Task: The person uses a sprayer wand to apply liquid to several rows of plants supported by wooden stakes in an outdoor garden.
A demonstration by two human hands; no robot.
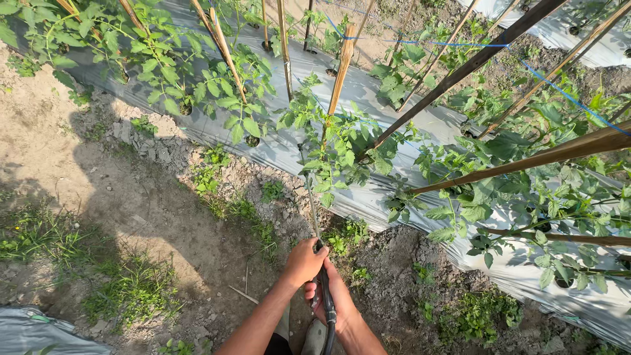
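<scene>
Here both hands grip one thin wand (314, 217), left hand (304, 261) fisted high, right hand (328, 296) wrapped just below on its dark hose (327, 315), forearms low and converging, tip amid the plant (338, 154) ahead; a jerk could likely snap stems.

This is an outdoor vegetable field. Leafy green plants (342, 154) grow in rows through holes in grey plastic mulch sheeting (289, 141), tied to slanted bamboo stakes (342, 66) linked by blue string (453, 45). Bare dry soil (79, 151) with weeds (131, 289) forms the sunlit path between beds.
</scene>
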